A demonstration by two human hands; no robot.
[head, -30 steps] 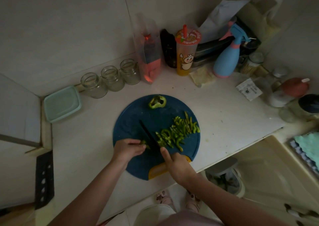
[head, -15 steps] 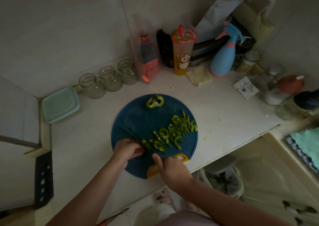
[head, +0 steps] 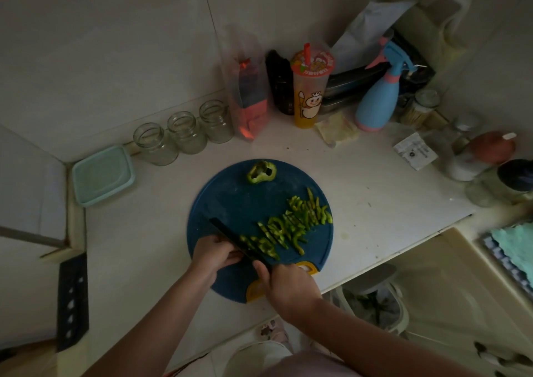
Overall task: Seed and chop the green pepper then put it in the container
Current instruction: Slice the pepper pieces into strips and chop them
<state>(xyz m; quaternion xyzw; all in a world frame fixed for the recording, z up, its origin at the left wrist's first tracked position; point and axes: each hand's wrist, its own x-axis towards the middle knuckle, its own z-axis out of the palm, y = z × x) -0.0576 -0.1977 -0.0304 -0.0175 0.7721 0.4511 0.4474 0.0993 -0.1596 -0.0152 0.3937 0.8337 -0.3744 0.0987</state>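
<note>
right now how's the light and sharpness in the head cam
Head view: dim overall, no glare; the green pepper strips and blue board read clearly; the knife is dark against the board; wide-angle bending curves the counter edge; far right edge looks soft.

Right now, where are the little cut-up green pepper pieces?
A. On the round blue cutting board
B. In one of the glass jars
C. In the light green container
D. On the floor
A: the chopped pepper strips lie in a row across the blue cutting board, beside the knife, while the light green container sits apart by the wall.
</note>
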